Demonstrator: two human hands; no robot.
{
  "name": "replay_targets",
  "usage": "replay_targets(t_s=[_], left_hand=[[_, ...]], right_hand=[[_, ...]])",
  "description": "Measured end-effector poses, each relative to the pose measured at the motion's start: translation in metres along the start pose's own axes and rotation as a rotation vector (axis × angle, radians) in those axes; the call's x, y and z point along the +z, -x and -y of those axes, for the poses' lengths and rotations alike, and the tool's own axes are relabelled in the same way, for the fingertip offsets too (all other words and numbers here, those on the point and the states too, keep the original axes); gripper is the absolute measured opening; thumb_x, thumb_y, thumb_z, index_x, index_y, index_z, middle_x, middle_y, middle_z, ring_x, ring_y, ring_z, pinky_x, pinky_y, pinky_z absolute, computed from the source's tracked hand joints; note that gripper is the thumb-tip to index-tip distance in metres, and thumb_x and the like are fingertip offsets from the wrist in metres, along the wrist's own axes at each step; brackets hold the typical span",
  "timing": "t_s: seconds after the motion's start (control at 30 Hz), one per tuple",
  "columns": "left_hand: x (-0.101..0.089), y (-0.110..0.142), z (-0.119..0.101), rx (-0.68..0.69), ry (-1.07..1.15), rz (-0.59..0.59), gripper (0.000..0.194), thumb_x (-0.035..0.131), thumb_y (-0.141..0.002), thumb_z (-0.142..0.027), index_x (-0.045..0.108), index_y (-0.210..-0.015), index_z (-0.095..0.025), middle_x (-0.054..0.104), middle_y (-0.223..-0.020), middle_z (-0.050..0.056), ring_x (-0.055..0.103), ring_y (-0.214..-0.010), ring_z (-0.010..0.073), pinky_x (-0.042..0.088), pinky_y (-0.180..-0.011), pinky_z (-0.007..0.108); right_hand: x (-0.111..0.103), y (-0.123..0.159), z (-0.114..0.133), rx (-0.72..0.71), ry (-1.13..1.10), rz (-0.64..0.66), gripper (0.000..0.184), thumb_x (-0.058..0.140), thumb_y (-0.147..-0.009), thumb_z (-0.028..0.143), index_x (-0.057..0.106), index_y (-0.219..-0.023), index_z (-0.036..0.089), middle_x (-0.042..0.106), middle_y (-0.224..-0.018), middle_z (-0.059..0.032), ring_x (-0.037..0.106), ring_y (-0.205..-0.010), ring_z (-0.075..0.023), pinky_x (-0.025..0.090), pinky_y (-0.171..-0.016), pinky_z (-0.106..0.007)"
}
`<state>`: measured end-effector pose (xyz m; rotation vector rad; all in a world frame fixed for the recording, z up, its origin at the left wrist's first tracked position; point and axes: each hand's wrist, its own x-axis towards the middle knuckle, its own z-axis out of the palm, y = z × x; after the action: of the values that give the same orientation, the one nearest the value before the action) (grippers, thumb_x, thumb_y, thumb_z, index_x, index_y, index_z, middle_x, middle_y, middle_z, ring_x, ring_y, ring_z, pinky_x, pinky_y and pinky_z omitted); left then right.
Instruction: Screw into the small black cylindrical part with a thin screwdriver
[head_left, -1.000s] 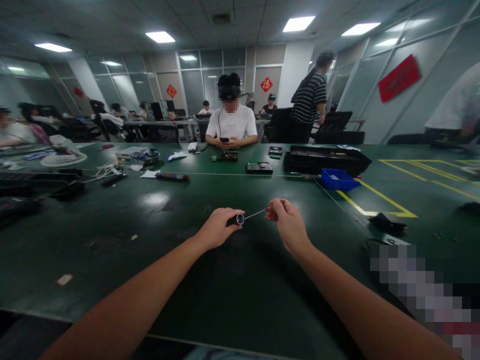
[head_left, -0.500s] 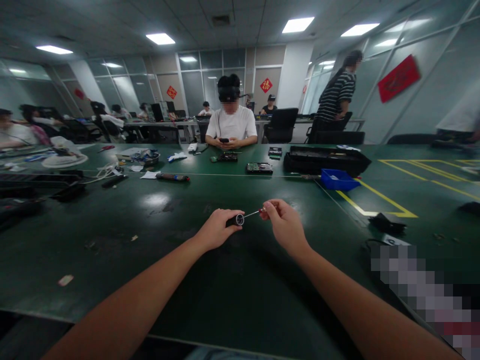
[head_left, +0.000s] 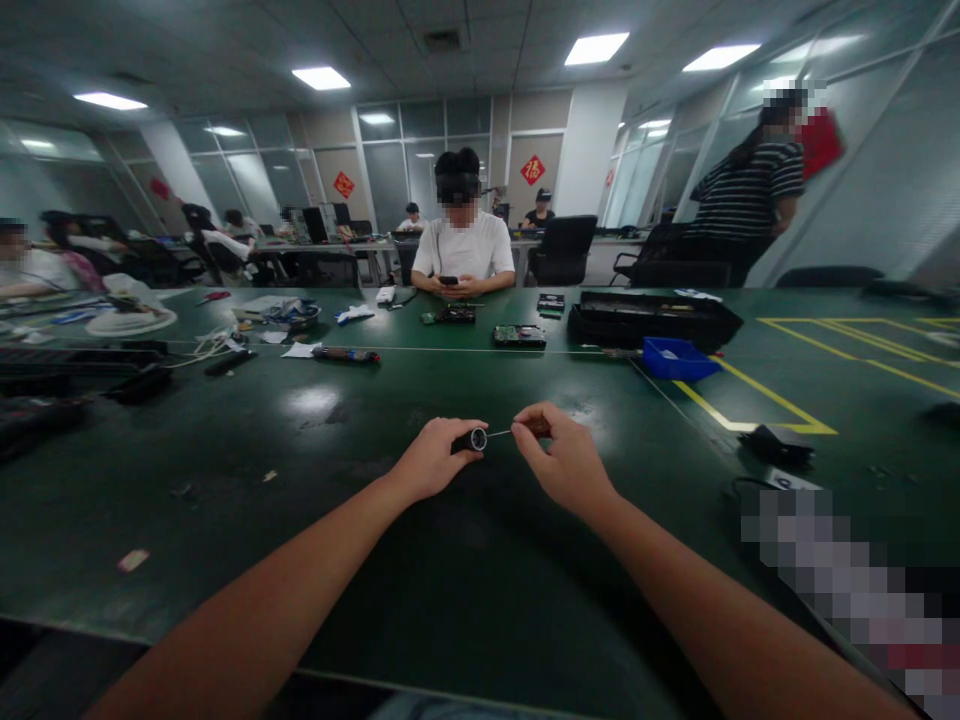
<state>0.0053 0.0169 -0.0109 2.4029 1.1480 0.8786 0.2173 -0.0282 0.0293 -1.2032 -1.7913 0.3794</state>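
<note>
Just above the table's middle, my left hand (head_left: 433,457) is closed around a small black cylinder (head_left: 478,439) with a pale ring at its end. The ringed end faces me and a little to the right; the rest is hidden by my fingers. My right hand (head_left: 564,447) is closed on a screwdriver (head_left: 499,433). Its thin metal shaft points left, with the tip at the cylinder's ringed end. Most of the screwdriver's handle is covered by my fingers. Whether the tip touches inside the cylinder I cannot tell.
On the green table (head_left: 360,560) lie a circuit board device (head_left: 519,336), a blue bin (head_left: 679,360), a long black tray (head_left: 652,322) and a dark-handled tool (head_left: 346,355). A black piece (head_left: 777,444) sits at right. Across the table sits a person (head_left: 463,245) holding a phone-like object.
My right fingers have shifted left along the screwdriver, so less of its shaft shows. My left hand has stayed in place. A person in a striped shirt has moved to the right.
</note>
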Motion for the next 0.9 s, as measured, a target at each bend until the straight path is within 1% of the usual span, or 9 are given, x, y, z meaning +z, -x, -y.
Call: replay_targets(t_s=[0.07,0.13,0.27,0.33,0.43,0.6,0.73,0.83,0.9], left_hand=[[0.0,0.0,0.0,0.008,0.001,0.002,0.039,0.069,-0.083,-0.024,0.063,-0.122,-0.026,0.068,-0.113,0.004,0.06,-0.103,0.0222,0.042,-0.094,0.039],[0.0,0.0,0.0,0.008,-0.002,0.005,0.039,0.069,-0.083,-0.024,0.063,-0.122,-0.026,0.068,-0.113,0.004,0.06,-0.103,0.0221,0.042,-0.094,0.038],[0.0,0.0,0.0,0.001,-0.004,0.003,0.039,0.069,-0.083,-0.024,0.062,-0.122,-0.025,0.068,-0.114,0.004,0.06,-0.104,0.0225,0.042,-0.094,0.038],[-0.001,0.0,-0.001,-0.002,-0.002,0.01,0.039,0.068,-0.084,-0.024,0.062,-0.123,-0.025,0.068,-0.113,0.004,0.06,-0.104,0.0227,0.042,-0.093,0.039],[-0.001,0.0,-0.001,-0.01,0.003,0.016,0.04,0.068,-0.084,-0.025,0.062,-0.123,-0.026,0.068,-0.113,0.004,0.06,-0.104,0.0229,0.042,-0.093,0.039],[-0.001,0.0,-0.001,-0.026,0.0,0.021,0.039,0.067,-0.084,-0.024,0.062,-0.123,-0.026,0.067,-0.114,0.005,0.06,-0.104,0.023,0.043,-0.094,0.04],[-0.001,0.0,0.0,-0.037,0.011,0.009,0.04,0.067,-0.084,-0.027,0.062,-0.124,-0.025,0.067,-0.114,0.005,0.06,-0.105,0.0237,0.044,-0.095,0.04],[0.0,0.0,0.001,-0.053,0.092,-0.02,0.04,0.067,-0.084,-0.025,0.062,-0.124,-0.025,0.066,-0.118,0.004,0.059,-0.109,0.0223,0.043,-0.099,0.038],[0.0,-0.001,0.0,-0.054,0.151,-0.041,0.041,0.067,-0.084,-0.023,0.061,-0.125,-0.026,0.065,-0.121,0.004,0.058,-0.112,0.021,0.042,-0.101,0.037]], right_hand=[[-0.001,0.0,0.002,-0.029,-0.009,0.03,0.012,0.056,-0.087,0.031,0.062,-0.093,0.023,0.07,-0.086,-0.0036,0.065,-0.078,-0.0195,0.046,-0.069,-0.031],[-0.002,0.0,0.003,-0.024,0.012,0.055,0.016,0.053,-0.09,0.034,0.063,-0.096,0.023,0.07,-0.085,-0.0029,0.065,-0.076,-0.0192,0.046,-0.067,-0.031],[-0.001,-0.001,0.001,0.071,0.076,0.065,0.034,0.041,-0.096,0.044,0.067,-0.089,0.024,0.064,-0.063,-0.0006,0.06,-0.058,-0.018,0.04,-0.057,-0.031],[0.0,-0.001,0.0,0.08,0.069,0.039,0.03,0.043,-0.095,0.042,0.066,-0.101,0.024,0.066,-0.066,-0.0008,0.06,-0.058,-0.0184,0.039,-0.057,-0.031],[0.001,0.0,0.0,0.02,0.028,0.032,0.03,0.049,-0.092,0.034,0.059,-0.119,0.025,0.069,-0.081,-0.0023,0.063,-0.069,-0.0194,0.042,-0.063,-0.031],[0.0,0.002,0.003,0.026,0.04,0.063,0.025,0.042,-0.095,0.037,0.064,-0.103,0.026,0.069,-0.08,-0.0026,0.061,-0.068,-0.0192,0.042,-0.064,-0.032],[0.003,0.001,0.002,0.104,-0.154,-0.025,0.023,0.05,-0.092,0.037,0.059,-0.108,0.023,0.069,-0.084,-0.0045,0.064,-0.075,-0.0204,0.046,-0.069,-0.034],[0.008,-0.002,-0.003,0.192,-0.374,-0.048,0.025,0.055,-0.088,0.043,0.062,-0.095,0.02,0.067,-0.084,-0.0053,0.064,-0.078,-0.0197,0.05,-0.075,-0.035],[0.012,-0.005,-0.01,0.261,-0.52,-0.069,0.028,0.056,-0.087,0.046,0.063,-0.093,0.02,0.065,-0.082,-0.0046,0.063,-0.076,-0.0187,0.052,-0.077,-0.036]])
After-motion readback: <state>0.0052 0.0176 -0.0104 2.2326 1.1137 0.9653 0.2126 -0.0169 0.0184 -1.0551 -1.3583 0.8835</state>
